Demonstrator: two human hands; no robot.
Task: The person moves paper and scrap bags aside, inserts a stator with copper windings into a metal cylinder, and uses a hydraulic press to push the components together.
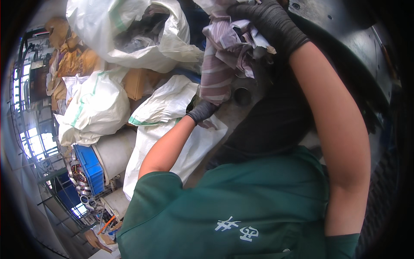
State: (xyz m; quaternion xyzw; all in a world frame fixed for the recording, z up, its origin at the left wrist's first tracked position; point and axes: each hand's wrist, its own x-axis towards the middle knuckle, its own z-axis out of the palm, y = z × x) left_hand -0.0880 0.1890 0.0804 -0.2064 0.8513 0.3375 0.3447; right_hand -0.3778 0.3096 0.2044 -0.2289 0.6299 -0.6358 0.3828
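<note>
Right hand: gloved fingers clenched on striped rag, bunching it for grip.
Left hand: pinching rag's lower end, pulling it taut.
Sacks: heaped left.

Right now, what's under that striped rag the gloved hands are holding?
Below the striped rag a dark round metal opening shows. The right hand and left hand grip it; anything beneath the folds is hidden.

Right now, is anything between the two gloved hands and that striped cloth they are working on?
Nothing visible. The right hand, in a dark glove, is bunched straight onto the top of the striped cloth, and the left hand grips its lower end. The white woven sacks lie off to the left, clear of both hands.
</note>
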